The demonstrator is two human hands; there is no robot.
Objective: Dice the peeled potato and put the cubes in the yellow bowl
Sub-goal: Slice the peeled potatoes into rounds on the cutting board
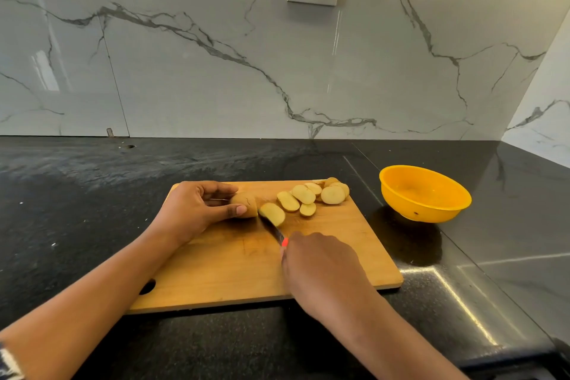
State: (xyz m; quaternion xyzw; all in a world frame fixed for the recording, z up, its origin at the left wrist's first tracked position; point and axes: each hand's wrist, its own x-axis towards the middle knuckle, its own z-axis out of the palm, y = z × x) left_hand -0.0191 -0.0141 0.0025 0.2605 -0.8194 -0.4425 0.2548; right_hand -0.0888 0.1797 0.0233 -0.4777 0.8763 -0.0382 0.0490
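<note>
The left hand (197, 210) is gripping the potato (245, 205) on the board (234, 268), thumb and fingers curled round it. The right hand (320, 268) is gripping the knife (273, 230), its blade lying against a fresh slice (273, 213). More slices (311, 196) are lying beyond. The yellow bowl (424, 194) is sitting right of the board.

Black stone countertop (92, 194), glossy and speckled, with a thin seam line running front to back right of centre. Wooden cutting board (216, 271) lies flat on it, mid-frame, slightly skewed, hanging hole at near-left corner. Yellow plastic bowl (425, 210) sits upright on the counter right of the board, near it, not touching. Small round hole (129, 146) in the counter, back left
</note>
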